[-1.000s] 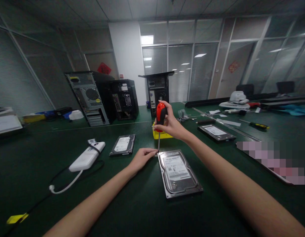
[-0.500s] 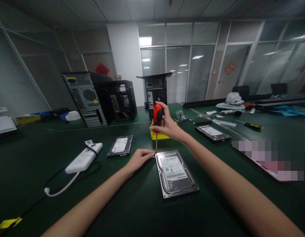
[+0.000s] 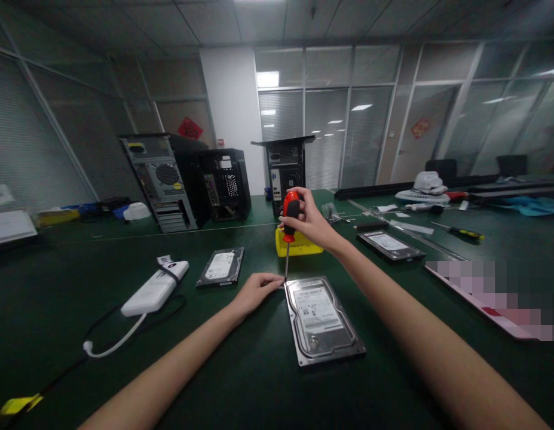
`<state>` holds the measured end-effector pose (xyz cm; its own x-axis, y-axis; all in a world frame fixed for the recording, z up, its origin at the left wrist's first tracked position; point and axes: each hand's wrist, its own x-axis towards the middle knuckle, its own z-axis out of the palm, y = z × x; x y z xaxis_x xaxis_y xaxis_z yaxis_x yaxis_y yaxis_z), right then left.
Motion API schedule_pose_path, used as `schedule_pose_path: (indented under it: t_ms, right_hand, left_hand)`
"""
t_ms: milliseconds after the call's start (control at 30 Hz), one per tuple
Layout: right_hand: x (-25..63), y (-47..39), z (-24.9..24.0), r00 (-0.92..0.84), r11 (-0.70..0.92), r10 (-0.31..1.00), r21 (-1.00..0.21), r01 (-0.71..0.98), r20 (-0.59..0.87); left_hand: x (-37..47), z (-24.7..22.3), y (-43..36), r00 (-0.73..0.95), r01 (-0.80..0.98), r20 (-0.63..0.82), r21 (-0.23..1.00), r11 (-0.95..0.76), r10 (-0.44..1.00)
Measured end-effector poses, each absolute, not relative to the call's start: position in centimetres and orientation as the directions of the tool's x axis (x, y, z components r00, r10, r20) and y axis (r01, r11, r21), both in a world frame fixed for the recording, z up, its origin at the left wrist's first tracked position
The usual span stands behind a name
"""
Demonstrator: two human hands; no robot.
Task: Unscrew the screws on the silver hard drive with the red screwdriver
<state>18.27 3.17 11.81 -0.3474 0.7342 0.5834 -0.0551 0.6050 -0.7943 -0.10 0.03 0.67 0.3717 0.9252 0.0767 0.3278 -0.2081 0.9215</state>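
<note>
A silver hard drive (image 3: pixel 319 322), label side up, lies flat on the dark green table in front of me. My right hand (image 3: pixel 306 218) is closed round the red and black handle of a screwdriver (image 3: pixel 291 209). The screwdriver stands nearly upright, its tip at the drive's far left corner. Beside that tip, my left hand (image 3: pixel 256 292) rests low with its fingers pressed together at the same corner. Whatever its fingertips hold, if anything, is too small to make out. Behind the screwdriver sits a yellow tray (image 3: pixel 303 246).
Two other hard drives lie left (image 3: pixel 222 266) and right (image 3: pixel 390 245). A white power strip (image 3: pixel 155 289) with its cable is at left. Computer cases (image 3: pixel 169 185) stand at the back. A yellow-black screwdriver (image 3: pixel 465 233) and a pink-edged flat object (image 3: pixel 478 304) lie at right.
The view has shifted slightly, so everything appears a little lower and further right. My right hand's fingers have shifted slightly on the screwdriver handle; its tip stays at the drive's corner.
</note>
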Motion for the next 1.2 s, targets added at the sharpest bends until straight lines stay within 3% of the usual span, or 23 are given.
schedule_pose_path:
  t_ms: [400, 567, 767, 900, 1067, 1200]
  right_hand:
    - [17.2, 3.4, 14.2, -0.539, 0.608, 0.674, -0.794, 0.017, 0.505]
    - [17.5, 2.5, 14.6, -0.62, 0.495, 0.64, -0.861, -0.117, 0.453]
    - [16.8, 2.8, 13.7, -0.439, 0.466, 0.741, -0.86, -0.208, 0.508]
    - [16.5, 3.5, 13.3, -0.339, 0.364, 0.82, -0.877, -0.313, 0.462]
    - [16.5, 3.6, 13.5, -0.349, 0.26, 0.834, -0.862, -0.436, 0.428]
    - [16.4, 3.2, 13.5, -0.404, 0.23, 0.813, -0.869, -0.439, 0.419]
  left_hand:
    - [0.2, 0.8, -0.2, 0.383, 0.329, 0.075, 0.92, -0.212, 0.921]
    - [0.2, 0.9, -0.2, 0.375, 0.344, 0.063, 0.917, -0.202, 0.925]
    - [0.2, 0.7, -0.1, 0.366, 0.352, 0.079, 0.91, -0.217, 0.927]
    - [0.1, 0.6, 0.0, 0.379, 0.337, 0.086, 0.915, -0.224, 0.922]
    - [0.2, 0.5, 0.1, 0.383, 0.337, 0.093, 0.912, -0.233, 0.919]
    - [0.1, 0.2, 0.1, 0.373, 0.336, 0.101, 0.912, -0.235, 0.922]
